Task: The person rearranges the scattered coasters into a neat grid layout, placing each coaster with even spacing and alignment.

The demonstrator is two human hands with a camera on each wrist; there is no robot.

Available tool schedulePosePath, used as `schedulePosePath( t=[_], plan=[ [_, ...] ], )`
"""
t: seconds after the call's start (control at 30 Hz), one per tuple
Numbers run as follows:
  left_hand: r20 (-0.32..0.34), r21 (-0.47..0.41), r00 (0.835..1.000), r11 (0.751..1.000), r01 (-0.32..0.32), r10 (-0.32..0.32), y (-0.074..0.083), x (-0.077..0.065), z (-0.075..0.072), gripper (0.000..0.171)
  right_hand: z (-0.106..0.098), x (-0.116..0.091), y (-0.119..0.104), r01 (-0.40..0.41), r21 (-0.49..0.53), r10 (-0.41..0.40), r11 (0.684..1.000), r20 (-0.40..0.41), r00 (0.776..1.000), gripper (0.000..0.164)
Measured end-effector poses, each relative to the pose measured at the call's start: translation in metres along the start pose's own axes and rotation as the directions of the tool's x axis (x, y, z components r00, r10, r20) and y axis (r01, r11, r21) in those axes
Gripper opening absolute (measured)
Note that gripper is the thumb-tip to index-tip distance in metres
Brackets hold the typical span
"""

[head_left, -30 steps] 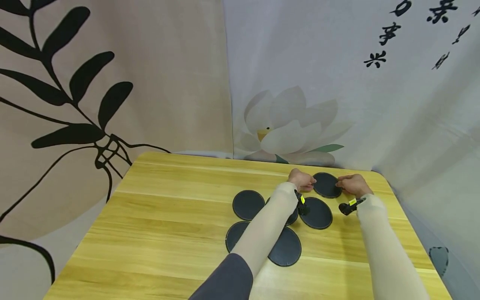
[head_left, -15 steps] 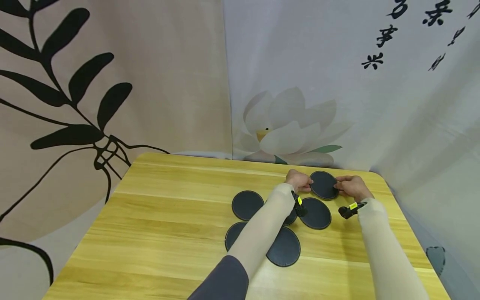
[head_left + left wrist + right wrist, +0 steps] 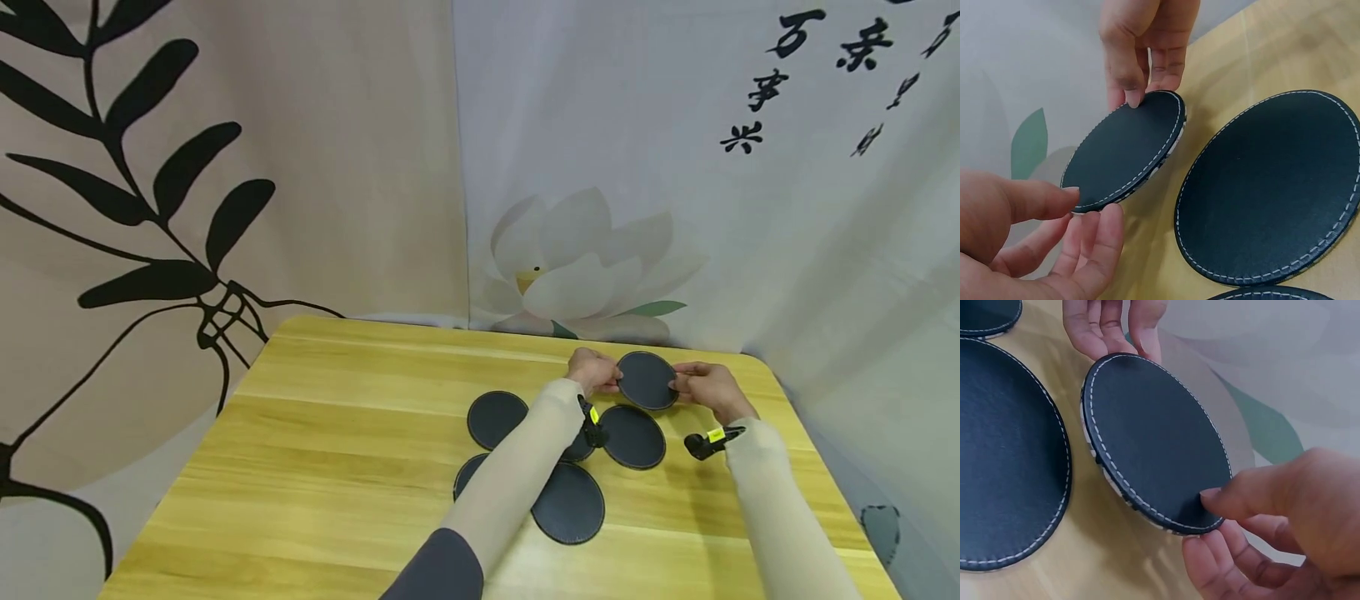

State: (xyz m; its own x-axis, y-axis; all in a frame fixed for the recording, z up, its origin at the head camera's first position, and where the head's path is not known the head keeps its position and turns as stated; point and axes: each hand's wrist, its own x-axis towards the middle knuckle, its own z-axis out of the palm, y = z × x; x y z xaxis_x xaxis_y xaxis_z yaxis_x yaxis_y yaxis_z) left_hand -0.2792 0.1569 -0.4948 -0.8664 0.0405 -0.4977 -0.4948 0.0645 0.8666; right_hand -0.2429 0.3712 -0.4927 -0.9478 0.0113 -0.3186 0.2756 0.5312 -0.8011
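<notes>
Both hands hold one round black coaster (image 3: 647,381) near the table's far right edge. It has pale stitching round its rim, and a patterned underside shows at the edge in the wrist views. My left hand (image 3: 592,371) pinches its left side, thumb on top and fingers below. On the opposite side my right hand (image 3: 712,390) pinches it the same way. In the right wrist view the coaster (image 3: 1154,437) is tilted and raised off the wood. Just nearer lies another black coaster (image 3: 633,437), flat on the table.
More black coasters lie on the wooden table (image 3: 322,467): one at left (image 3: 497,419), one in front (image 3: 570,504), and others partly hidden by the left forearm. A printed cloth (image 3: 360,167) hangs behind the table's far edge.
The held coaster has risen and tilted off the table, shifting slightly left relative to the coaster below it. Both hands move with it, and the head view has tilted up a little.
</notes>
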Motion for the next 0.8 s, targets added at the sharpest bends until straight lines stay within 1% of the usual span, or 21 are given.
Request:
schedulePosePath(
  t=[0.1, 0.2, 0.33, 0.53, 0.7, 0.8],
  plan=[
    [0.002, -0.008, 1.000, 1.000, -0.009, 0.009, -0.002, 0.001, -0.002, 0.017, 0.002, -0.003, -0.001, 0.017, 0.007, -0.017, 1.000, 0.007, 1.000, 0.055],
    [0.008, 0.002, 1.000, 1.000, -0.013, 0.013, -0.003, 0.002, -0.005, 0.016, 0.004, -0.008, -0.003, 0.017, -0.004, -0.017, 1.000, 0.006, 1.000, 0.055],
    [0.015, 0.014, 1.000, 1.000, -0.025, 0.025, -0.005, -0.002, -0.009, 0.015, 0.005, -0.014, -0.005, 0.026, -0.005, -0.026, 1.000, -0.006, 1.000, 0.055],
    [0.021, 0.032, 0.996, 0.996, -0.083, 0.082, -0.005, -0.018, -0.015, 0.013, 0.010, -0.026, -0.005, 0.059, 0.007, -0.059, 0.998, -0.027, 0.998, 0.054],
    [0.048, 0.036, 0.990, 0.990, -0.133, 0.132, -0.004, -0.031, -0.024, 0.015, 0.014, -0.037, -0.008, 0.080, 0.040, -0.078, 0.996, -0.050, 0.996, 0.055],
    [0.062, 0.034, 0.987, 0.988, -0.152, 0.150, -0.003, -0.038, -0.030, 0.016, 0.017, -0.042, -0.011, 0.091, 0.049, -0.088, 0.995, -0.063, 0.994, 0.054]
  ],
)
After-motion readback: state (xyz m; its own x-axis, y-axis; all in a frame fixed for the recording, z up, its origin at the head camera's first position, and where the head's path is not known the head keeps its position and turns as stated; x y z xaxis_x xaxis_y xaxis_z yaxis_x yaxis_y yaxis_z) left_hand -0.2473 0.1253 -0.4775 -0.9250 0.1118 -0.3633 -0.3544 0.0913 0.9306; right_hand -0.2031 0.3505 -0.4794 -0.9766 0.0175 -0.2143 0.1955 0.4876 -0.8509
